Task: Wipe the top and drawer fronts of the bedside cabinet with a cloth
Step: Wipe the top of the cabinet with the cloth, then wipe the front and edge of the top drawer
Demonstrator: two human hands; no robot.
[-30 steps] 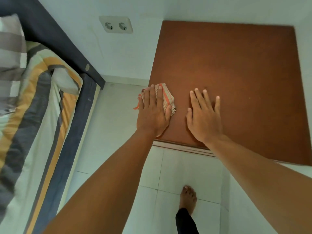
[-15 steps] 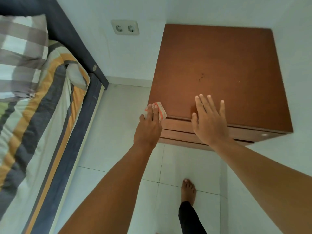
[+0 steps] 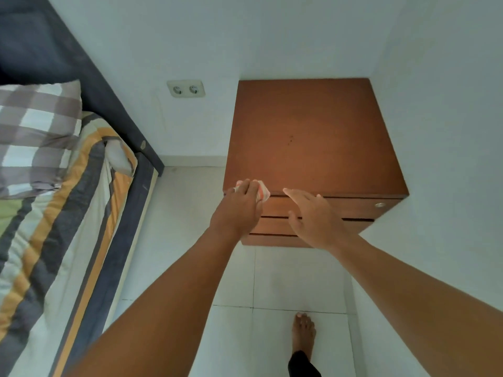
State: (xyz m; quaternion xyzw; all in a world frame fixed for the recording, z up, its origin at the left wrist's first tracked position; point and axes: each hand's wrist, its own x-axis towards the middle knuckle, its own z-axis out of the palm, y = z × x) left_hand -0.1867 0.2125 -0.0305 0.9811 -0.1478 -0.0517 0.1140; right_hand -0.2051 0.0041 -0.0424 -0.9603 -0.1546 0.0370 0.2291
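A brown wooden bedside cabinet [image 3: 313,137] stands in the corner, its bare top facing me and its drawer fronts [image 3: 351,210] visible below the front edge. My left hand [image 3: 236,210] holds a crumpled white and orange striped cloth [image 3: 262,193] at the front left corner of the top, where it meets the upper drawer front. My right hand [image 3: 313,216] hovers in front of the drawers with fingers loosely spread, holding nothing. A small round metal lock [image 3: 379,205] sits at the right end of the upper drawer.
A bed [image 3: 68,213] with a striped blanket and a checked pillow [image 3: 38,131] runs along the left. A double wall socket [image 3: 186,88] is between bed and cabinet. White walls close in behind and to the right. My bare foot [image 3: 303,333] stands on the tiled floor.
The view has pulled back and the drawer fronts have come into sight. My left hand drew the cloth to the front edge. My right hand lifted off the top and now hangs before the drawers.
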